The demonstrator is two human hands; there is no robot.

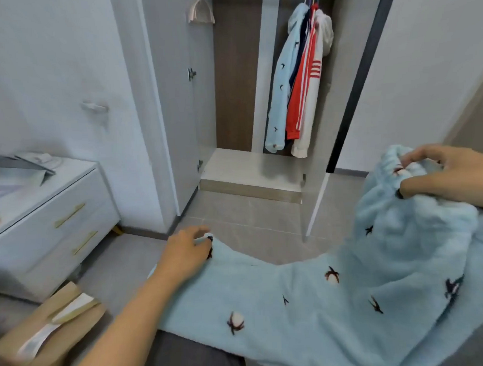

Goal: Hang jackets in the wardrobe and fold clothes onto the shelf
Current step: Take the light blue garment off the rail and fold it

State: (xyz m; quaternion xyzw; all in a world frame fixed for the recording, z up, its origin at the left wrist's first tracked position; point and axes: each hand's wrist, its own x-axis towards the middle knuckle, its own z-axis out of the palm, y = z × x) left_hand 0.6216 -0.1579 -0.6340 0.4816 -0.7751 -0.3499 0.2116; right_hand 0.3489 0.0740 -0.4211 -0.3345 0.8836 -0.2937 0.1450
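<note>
Fleece (307, 298), pale blue with small penguins, stretched between both hands low over a dark surface in front of the open wardrobe (250, 166). Left hand (182, 253) pinches one end, fingers curled tight on the edge. Right hand (448, 173) grips the bunched end up higher, fingers and thumb dug into the folds. Jackets (297, 87) hang inside on the rail. Drawers (52, 216) sit off left, a box (48, 326) below them.

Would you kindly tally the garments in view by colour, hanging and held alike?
Light blue: 2, the hanging jacket and the fleece garment gripped by the left hand and right hand
Red and white: 1
White: 1
Total: 4
</note>
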